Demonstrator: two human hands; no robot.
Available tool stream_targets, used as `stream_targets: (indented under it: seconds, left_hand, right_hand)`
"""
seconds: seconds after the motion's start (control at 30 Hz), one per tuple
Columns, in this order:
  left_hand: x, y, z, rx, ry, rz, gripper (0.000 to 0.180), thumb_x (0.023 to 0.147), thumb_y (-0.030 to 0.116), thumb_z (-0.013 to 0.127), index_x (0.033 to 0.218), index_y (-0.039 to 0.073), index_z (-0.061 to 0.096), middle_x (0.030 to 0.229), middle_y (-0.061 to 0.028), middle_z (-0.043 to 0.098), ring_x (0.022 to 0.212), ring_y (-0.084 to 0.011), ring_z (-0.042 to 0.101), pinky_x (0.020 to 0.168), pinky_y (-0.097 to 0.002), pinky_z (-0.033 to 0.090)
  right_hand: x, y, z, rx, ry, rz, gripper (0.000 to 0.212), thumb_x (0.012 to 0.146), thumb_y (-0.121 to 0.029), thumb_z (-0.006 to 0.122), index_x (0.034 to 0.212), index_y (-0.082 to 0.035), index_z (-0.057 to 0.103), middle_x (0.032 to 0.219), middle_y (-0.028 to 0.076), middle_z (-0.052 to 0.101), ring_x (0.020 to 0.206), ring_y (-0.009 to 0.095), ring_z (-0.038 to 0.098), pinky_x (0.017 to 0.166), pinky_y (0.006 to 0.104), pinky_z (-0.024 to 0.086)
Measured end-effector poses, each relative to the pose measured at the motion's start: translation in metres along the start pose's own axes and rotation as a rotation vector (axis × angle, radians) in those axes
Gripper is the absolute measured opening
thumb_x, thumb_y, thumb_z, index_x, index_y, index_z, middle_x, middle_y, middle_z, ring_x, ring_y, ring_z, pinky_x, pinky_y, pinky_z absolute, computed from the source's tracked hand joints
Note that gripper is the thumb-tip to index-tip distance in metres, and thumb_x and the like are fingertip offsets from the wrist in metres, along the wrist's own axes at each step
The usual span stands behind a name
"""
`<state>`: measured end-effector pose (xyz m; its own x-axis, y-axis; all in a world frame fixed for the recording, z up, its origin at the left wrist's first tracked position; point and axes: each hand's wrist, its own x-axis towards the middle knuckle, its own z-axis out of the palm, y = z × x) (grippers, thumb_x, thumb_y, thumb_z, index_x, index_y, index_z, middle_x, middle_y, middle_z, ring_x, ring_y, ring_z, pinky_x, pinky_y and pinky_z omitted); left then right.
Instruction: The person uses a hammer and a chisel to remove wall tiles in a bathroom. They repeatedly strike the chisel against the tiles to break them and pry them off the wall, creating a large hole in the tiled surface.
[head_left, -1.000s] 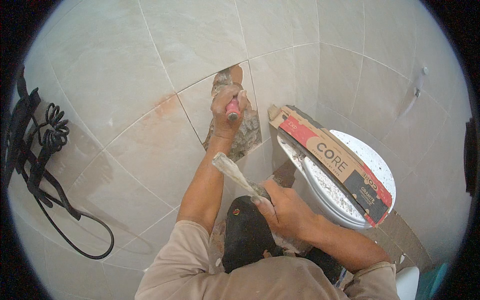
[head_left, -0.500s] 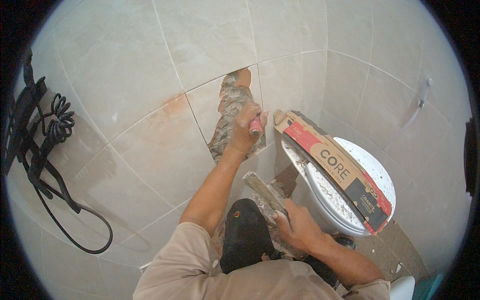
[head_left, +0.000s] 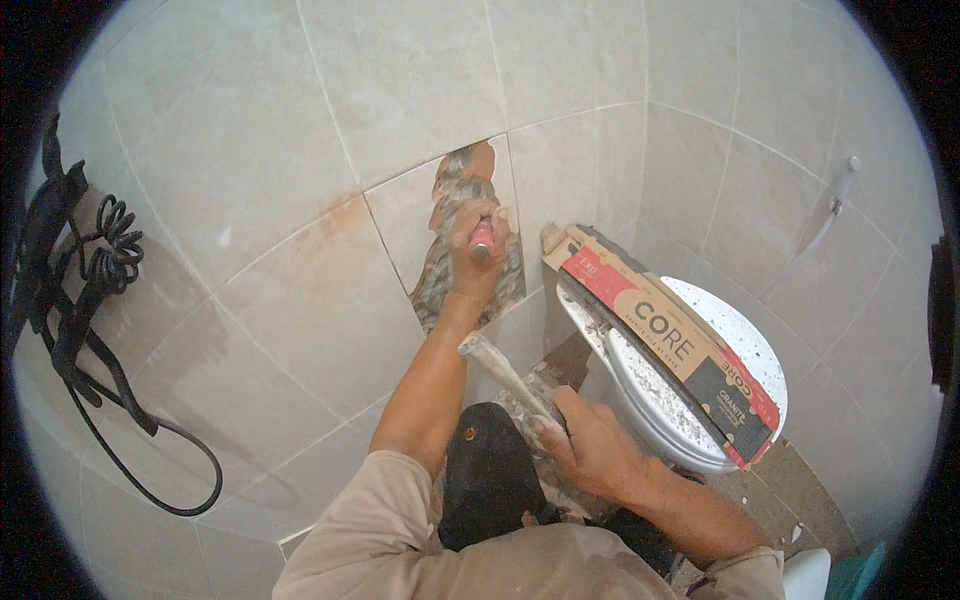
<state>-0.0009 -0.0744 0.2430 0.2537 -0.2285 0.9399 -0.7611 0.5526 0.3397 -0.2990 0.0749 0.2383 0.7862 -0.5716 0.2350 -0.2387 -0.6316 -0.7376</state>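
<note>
My left hand [head_left: 476,268] is closed around the red grip of a chisel [head_left: 482,236], its round metal end facing me. The chisel's tip is hidden behind my fingers, against the broken patch of wall [head_left: 463,185], where tile is gone and rough grey mortar and orange brick show. Lower down, to the right of my left forearm, my right hand [head_left: 590,440] grips a dusty grey bar-like tool [head_left: 505,372]. This tool points up and left toward the hole, apart from the chisel; its exact kind is unclear under the dust.
A white toilet [head_left: 650,400] stands at the right, sprinkled with debris, with a long cardboard box [head_left: 670,345] lying across it. Black coiled cable and straps [head_left: 105,255] hang at the left. Rubble lies on the floor near my dark-trousered knee [head_left: 490,480]. Beige tiles [head_left: 270,300] surround the hole.
My left hand and the chisel have shifted slightly left and now cover the middle of the broken patch. The bar-like tool in my right hand has swung a little up and left.
</note>
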Motion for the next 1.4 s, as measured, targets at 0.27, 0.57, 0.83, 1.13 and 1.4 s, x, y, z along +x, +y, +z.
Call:
stream_targets:
  seconds: [0.27, 0.57, 0.83, 1.13, 1.4]
  left_hand:
    - [0.001, 0.005, -0.014, -0.002, 0.023, 0.051, 0.009, 0.093, 0.007, 0.070, 0.092, 0.001, 0.064, 0.083, -0.0105, 0.064, 0.075, -0.0235, 0.061, 0.071, -0.0348, 0.051]
    - [-0.012, 0.001, -0.013, 0.063, -0.053, -0.018, 0.012, 0.096, 0.016, 0.071, 0.103, 0.006, 0.070, 0.092, -0.0101, 0.070, 0.085, -0.0277, 0.067, 0.077, -0.0390, 0.053]
    - [-0.003, -0.002, -0.011, 0.007, -0.008, 0.111, 0.010, 0.086, 0.006, 0.070, 0.092, 0.002, 0.062, 0.080, -0.0139, 0.062, 0.070, -0.0286, 0.061, 0.066, -0.0370, 0.050]
    - [-0.003, -0.002, -0.009, 0.005, -0.072, 0.036, 0.009, 0.090, 0.005, 0.070, 0.090, 0.001, 0.062, 0.079, -0.0141, 0.061, 0.070, -0.0285, 0.061, 0.066, -0.0385, 0.049]
    - [0.003, 0.019, -0.009, -0.013, -0.089, -0.032, 0.010, 0.093, 0.008, 0.069, 0.087, 0.002, 0.063, 0.078, -0.0127, 0.063, 0.068, -0.0291, 0.060, 0.066, -0.0398, 0.050]
  right_hand:
    - [0.034, -0.024, -0.015, -0.237, 0.083, -0.452, 0.037, 0.095, -0.029, 0.068, 0.112, 0.002, 0.056, 0.093, 0.026, 0.064, 0.082, 0.048, 0.067, 0.070, 0.0548, 0.053]
    - [0.130, 0.022, -0.045, -0.667, 0.132, -0.277, 0.038, 0.092, -0.036, 0.070, 0.099, -0.002, 0.055, 0.092, 0.022, 0.064, 0.078, 0.043, 0.065, 0.064, 0.0509, 0.052]
    - [0.100, -0.003, -0.038, -0.482, 0.133, -0.769, 0.034, 0.094, -0.031, 0.069, 0.099, -0.002, 0.054, 0.083, 0.024, 0.063, 0.076, 0.045, 0.065, 0.067, 0.0518, 0.052]
    - [0.111, 0.037, -0.053, -0.575, 0.144, -0.309, 0.032, 0.096, -0.029, 0.066, 0.106, -0.001, 0.056, 0.084, 0.023, 0.064, 0.077, 0.045, 0.066, 0.069, 0.0530, 0.052]
    - [0.136, 0.054, -0.071, -0.679, 0.106, -0.162, 0.032, 0.094, -0.032, 0.068, 0.096, -0.002, 0.059, 0.080, 0.020, 0.063, 0.073, 0.044, 0.066, 0.066, 0.0504, 0.053]
